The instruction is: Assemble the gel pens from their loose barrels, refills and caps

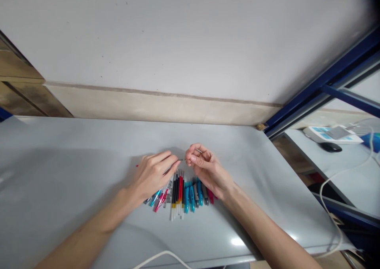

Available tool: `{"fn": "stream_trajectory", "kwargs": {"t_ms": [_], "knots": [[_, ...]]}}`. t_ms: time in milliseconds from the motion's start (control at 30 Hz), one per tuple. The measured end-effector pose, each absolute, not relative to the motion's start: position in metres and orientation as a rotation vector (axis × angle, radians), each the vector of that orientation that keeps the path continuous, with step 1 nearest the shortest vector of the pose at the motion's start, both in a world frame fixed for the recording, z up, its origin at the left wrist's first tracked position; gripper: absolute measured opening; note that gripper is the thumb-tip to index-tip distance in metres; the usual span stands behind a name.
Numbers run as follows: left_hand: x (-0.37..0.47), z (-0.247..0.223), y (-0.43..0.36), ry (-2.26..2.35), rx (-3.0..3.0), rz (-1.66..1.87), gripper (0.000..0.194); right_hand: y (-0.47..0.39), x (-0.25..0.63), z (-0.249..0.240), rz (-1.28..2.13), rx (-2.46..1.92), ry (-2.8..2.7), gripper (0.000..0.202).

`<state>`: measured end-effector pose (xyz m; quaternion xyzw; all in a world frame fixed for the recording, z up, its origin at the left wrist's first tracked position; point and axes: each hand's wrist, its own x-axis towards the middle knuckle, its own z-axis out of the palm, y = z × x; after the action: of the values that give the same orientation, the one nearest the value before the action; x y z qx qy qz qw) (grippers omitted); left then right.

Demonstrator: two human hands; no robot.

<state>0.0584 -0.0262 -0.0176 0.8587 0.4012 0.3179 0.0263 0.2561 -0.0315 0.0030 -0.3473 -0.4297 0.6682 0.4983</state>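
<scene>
My left hand (157, 169) pinches a thin pen part, whose dark metallic tip (181, 160) pokes out toward my right hand (206, 166). My right thumb and fingers are closed around the end of that tip; a small silvery piece shows between the fingers. Under and between my hands lie several ink refills (178, 190) in black and red with clear lower ends. To their right are several blue, grey and red pen barrels (192, 196), partly hidden by my right hand. Clear, blue and pink pen pieces (161, 200) lie on the left.
The grey table (74, 162) meets a pale wall behind. A white cable (166, 253) runs at the front edge. On the right, past a blue metal frame (320, 71), another table bears a black mouse (331, 147) and a white device (314, 133).
</scene>
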Motion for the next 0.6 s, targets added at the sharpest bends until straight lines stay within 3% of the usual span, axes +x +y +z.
{"fn": "stream_trajectory", "kwargs": {"t_ms": [600], "knots": [[0.057,-0.017,-0.026,1.249,2.586,1.013,0.027,-0.04,0.257,0.016,1.678,-0.777,-1.097,0.026]]}}
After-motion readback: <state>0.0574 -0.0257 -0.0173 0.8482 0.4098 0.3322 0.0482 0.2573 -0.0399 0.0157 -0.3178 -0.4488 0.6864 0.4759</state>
